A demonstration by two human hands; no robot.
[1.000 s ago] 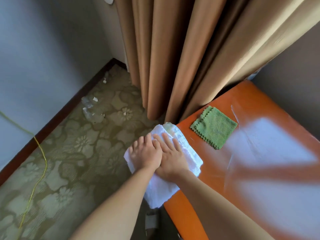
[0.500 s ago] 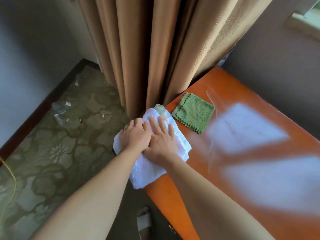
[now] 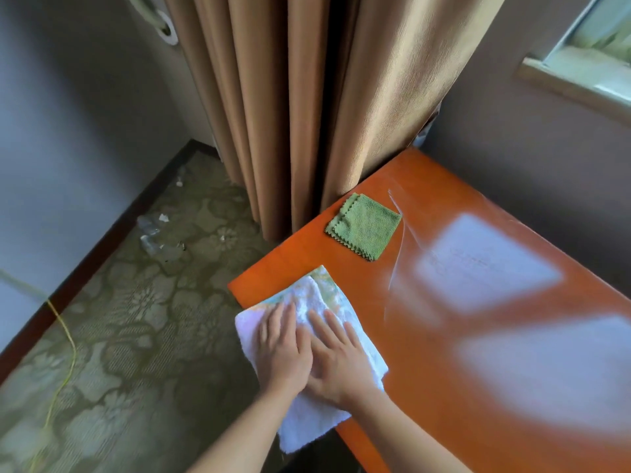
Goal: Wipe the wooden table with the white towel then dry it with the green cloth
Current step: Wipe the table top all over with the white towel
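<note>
White towel (image 3: 309, 373) folded, draped over wooden table (image 3: 444, 387) edge (orange, glossy); green cloth (image 3: 363, 226) folded flat nearby.

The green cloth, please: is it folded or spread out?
Folded: the green cloth shows stacked zigzag edges, lying flat on the table.

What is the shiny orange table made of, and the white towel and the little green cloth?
Table: probably wood under glossy lacquer; it mirrors the window. White towel: looks like looped cotton terry, fluffy. Green cloth: likely microfibre, short fuzzy pile with zigzag-cut edges.
</note>
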